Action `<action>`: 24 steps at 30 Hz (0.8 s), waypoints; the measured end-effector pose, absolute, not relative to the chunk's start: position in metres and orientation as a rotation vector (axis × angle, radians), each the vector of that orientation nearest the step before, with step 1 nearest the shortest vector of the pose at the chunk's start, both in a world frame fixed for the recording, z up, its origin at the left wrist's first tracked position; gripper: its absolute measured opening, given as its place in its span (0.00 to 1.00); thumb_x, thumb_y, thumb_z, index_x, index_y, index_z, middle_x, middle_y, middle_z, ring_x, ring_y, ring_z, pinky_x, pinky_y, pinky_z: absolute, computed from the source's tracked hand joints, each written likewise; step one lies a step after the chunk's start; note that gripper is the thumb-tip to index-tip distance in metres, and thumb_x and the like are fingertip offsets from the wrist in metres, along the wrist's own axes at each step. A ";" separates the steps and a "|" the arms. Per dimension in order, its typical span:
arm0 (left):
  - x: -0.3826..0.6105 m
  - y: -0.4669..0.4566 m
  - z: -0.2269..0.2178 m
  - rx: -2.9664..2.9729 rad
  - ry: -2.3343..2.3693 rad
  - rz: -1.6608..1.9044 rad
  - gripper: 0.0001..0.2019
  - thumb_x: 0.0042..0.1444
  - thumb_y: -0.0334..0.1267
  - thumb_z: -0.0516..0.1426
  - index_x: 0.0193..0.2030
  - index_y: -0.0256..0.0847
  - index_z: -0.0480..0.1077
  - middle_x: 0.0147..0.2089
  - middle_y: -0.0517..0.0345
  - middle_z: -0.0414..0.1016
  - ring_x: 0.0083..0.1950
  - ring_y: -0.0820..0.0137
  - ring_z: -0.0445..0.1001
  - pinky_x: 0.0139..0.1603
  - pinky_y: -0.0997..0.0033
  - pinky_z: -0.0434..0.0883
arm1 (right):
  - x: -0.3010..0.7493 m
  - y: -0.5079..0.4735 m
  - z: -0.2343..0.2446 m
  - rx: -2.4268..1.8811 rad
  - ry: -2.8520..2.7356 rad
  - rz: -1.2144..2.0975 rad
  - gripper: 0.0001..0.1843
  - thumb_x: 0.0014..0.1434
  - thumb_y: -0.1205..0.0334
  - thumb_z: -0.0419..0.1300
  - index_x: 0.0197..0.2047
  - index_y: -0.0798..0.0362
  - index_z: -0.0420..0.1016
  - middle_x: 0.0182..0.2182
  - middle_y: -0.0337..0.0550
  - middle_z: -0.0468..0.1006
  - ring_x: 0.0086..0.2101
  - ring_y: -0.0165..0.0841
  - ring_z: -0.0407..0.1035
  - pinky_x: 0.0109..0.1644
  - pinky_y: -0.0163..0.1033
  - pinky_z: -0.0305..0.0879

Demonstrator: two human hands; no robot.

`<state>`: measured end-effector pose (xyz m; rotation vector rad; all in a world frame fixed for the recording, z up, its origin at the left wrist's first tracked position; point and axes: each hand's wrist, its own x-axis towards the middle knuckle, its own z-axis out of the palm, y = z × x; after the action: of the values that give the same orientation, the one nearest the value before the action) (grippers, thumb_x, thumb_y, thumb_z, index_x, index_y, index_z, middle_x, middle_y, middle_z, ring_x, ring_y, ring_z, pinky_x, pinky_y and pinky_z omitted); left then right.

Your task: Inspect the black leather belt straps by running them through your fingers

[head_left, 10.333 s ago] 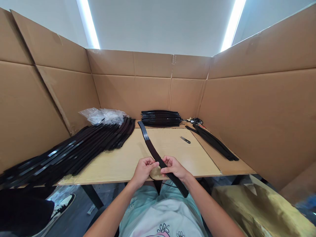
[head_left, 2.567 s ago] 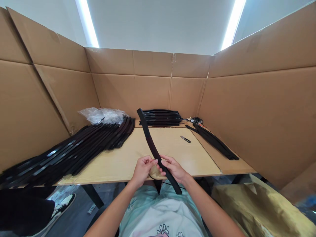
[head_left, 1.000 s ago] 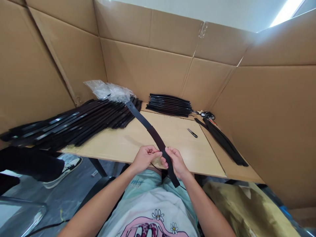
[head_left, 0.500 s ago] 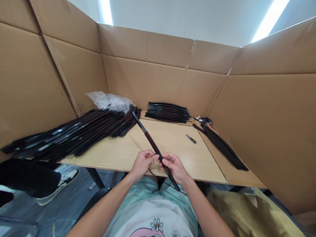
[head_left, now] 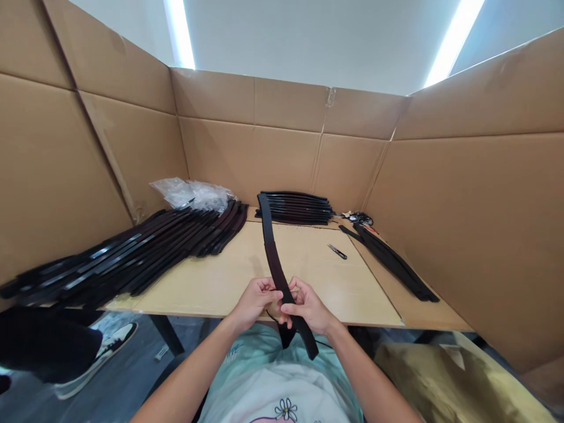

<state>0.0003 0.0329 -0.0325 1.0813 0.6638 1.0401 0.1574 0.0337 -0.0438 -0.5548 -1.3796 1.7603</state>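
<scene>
A long, slightly curved black strip (head_left: 274,255) with a dark maroon middle section is held between my two hands over the table's front edge. My left hand (head_left: 259,298) pinches its left edge with thumb and fingers. From the other side my right hand (head_left: 307,304) grips it, thumb on top and fingers underneath. The strip's far end overlaps the view of a stack of similar strips (head_left: 299,207) at the back. Its near end hangs over my lap, where a thin dark cord and another dark piece show below my hands.
Many dark strips (head_left: 145,252) lie fanned at left, with clear plastic bags (head_left: 194,192) behind. Small thread snips (head_left: 337,251) lie right of centre. More black strips (head_left: 392,261) and a tangle of cords (head_left: 358,218) are at right. Cardboard walls (head_left: 247,155) surround the table. A person's shoe (head_left: 101,358) shows at lower left.
The strip has turned so its broad face shows, and its far end has swung right, from the left pile towards the back stack. Both hands keep hold of it. The view has shifted slightly.
</scene>
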 end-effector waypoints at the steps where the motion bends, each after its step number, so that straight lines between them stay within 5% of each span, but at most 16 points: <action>1: 0.000 0.033 -0.032 1.086 0.660 1.036 0.14 0.39 0.42 0.67 0.27 0.35 0.70 0.17 0.62 0.70 0.17 0.70 0.69 0.21 0.72 0.66 | 0.157 0.034 -0.044 -0.549 -1.389 1.764 0.23 0.46 0.60 0.70 0.34 0.51 0.56 0.25 0.37 0.79 0.19 0.27 0.71 0.19 0.28 0.65; 10: -0.001 0.039 -0.036 1.089 0.780 1.191 0.18 0.36 0.44 0.68 0.20 0.35 0.65 0.14 0.70 0.57 0.15 0.83 0.48 0.17 0.78 0.41 | 0.157 0.034 -0.041 -0.609 -1.283 1.780 0.18 0.53 0.50 0.63 0.34 0.51 0.59 0.21 0.40 0.78 0.17 0.26 0.67 0.19 0.28 0.61; 20: 0.004 0.038 -0.037 1.066 0.859 1.381 0.21 0.39 0.47 0.66 0.18 0.38 0.60 0.13 0.72 0.54 0.16 0.82 0.47 0.17 0.80 0.44 | 0.158 0.037 -0.045 -0.561 -1.091 1.754 0.17 0.43 0.62 0.71 0.37 0.54 0.73 0.27 0.40 0.79 0.27 0.29 0.73 0.29 0.33 0.69; 24: 0.005 0.036 -0.035 1.095 0.876 1.376 0.18 0.38 0.45 0.67 0.20 0.38 0.63 0.15 0.68 0.63 0.17 0.80 0.57 0.18 0.80 0.52 | 0.158 0.039 -0.045 -0.546 -1.127 1.754 0.21 0.44 0.65 0.71 0.43 0.53 0.74 0.27 0.39 0.79 0.27 0.28 0.71 0.29 0.32 0.69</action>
<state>0.0052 0.0363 -0.0350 1.0953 0.8758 1.3764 0.1577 0.0391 -0.0446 -0.5465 -1.1267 1.7535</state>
